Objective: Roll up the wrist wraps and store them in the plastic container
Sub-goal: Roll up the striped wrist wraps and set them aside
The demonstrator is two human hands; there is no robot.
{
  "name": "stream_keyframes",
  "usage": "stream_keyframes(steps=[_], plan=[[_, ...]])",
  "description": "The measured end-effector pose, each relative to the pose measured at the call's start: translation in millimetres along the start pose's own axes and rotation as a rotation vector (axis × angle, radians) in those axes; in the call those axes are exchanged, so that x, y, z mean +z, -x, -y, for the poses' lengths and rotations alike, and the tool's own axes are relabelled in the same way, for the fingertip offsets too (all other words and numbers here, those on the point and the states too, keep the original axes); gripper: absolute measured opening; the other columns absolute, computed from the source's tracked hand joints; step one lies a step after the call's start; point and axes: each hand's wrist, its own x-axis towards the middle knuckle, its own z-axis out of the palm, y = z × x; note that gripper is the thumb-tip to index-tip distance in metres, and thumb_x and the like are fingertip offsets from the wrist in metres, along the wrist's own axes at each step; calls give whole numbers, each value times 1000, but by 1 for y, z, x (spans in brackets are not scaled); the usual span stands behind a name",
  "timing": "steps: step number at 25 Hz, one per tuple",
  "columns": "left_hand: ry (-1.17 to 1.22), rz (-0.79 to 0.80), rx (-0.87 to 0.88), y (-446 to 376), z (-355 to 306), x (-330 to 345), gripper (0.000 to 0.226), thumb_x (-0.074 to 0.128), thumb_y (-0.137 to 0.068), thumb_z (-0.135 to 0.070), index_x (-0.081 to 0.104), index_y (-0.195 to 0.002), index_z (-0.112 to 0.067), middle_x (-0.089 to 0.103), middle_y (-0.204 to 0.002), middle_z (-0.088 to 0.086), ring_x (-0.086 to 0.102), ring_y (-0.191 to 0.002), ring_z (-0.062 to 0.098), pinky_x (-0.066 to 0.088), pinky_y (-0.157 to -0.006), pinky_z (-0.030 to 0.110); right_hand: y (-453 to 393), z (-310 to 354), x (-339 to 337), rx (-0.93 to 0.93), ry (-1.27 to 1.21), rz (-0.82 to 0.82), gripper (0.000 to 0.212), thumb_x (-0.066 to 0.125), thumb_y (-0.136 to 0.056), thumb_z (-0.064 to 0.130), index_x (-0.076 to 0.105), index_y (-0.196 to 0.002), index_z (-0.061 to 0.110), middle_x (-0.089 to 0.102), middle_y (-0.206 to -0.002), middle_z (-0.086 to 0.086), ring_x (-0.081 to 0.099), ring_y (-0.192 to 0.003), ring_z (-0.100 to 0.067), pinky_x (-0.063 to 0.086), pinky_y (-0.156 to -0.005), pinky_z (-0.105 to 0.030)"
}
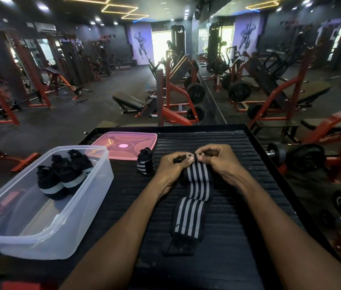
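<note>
Black wrist wrap (194,197), grey-striped, outstretched

A black woven cloth wrist wrap with matt grey stripes (194,185) lies on a black ribbed matt rubber-like tray surface (249,164). The clear rectangular plastic container (39,216) looks smooth and slightly frosted, holding black cloth rolled wraps (65,176). A glossy translucent pink plastic lid (123,145) catches light reflections.

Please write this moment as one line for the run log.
step: rolling started | left hand + right hand: pinch far end of striped wrap | plastic container: rolled wraps inside | rolled wrap: beside pink lid
</note>
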Motion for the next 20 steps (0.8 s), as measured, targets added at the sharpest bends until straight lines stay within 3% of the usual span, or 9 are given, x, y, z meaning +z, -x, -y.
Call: stream_keyframes(steps=[2, 6, 9, 12, 16, 18, 20], plan=[[-35, -47, 57, 0, -3, 0, 18, 76, -83, -3, 77, -95, -16, 77, -95, 0, 71, -88, 6, 52, -77, 16, -1, -1, 0, 80, -48, 31, 18, 72, -85, -3, 78, -86, 14, 77, -91, -6, 71, -90, -20, 55, -75, -25], [-81, -73, 132, 2, -7, 2, 23, 76, -80, 2, 77, -93, -17, 76, -90, -6, 69, -82, -3, 51, -76, 11, -2, -3, 2, 151, 53, 83, 15, 66, -95, 21, 79, -86, 20, 76, -92, -8, 68, -81, -24, 51, -67, -37], [44, -23, 25, 2, -5, 3, 14, 76, -84, -7, 76, -95, -16, 76, -93, -2, 71, -84, 2, 54, -72, 18, -2, -4, 2, 10, 26, 28, 12, 69, -91, 6, 78, -93, 14, 77, -98, -7, 72, -99, -23, 57, -93, -35], [8, -26, 1, -1, -1, 3, 8, 75, -87, -14, 77, -92, -20, 77, -94, -2, 71, -88, 8, 54, -73, 23, -1, -5, 1, -43, 31, 54, 24, 73, -84, -4, 80, -91, 18, 78, -100, -3, 71, -102, -18, 56, -97, -36], [-76, -87, 110, -3, 1, 2, 25, 76, -82, 0, 77, -89, -25, 77, -91, -5, 71, -88, 6, 54, -84, 23, -1, -5, 0, 62, 53, 66, 22, 74, -86, 4, 77, -97, 23, 77, -100, 0, 71, -93, -16, 58, -82, -34], [-105, -100, 136, -2, 1, 1, 30, 76, -81, 2, 76, -88, -27, 76, -92, -7, 69, -86, 2, 53, -83, 21, 0, -4, 1, 114, 80, 75, 11, 72, -90, 13, 76, -98, 21, 76, -97, -3, 70, -87, -16, 60, -75, -35], [-89, -96, 112, -2, 0, 0, 28, 77, -81, -2, 74, -97, -24, 74, -98, -3, 68, -90, 4, 51, -80, 19, 0, -4, 0, 45, 103, 50, 9, 72, -90, 9, 76, -95, 15, 75, -95, -5, 70, -87, -14, 60, -75, -29]])
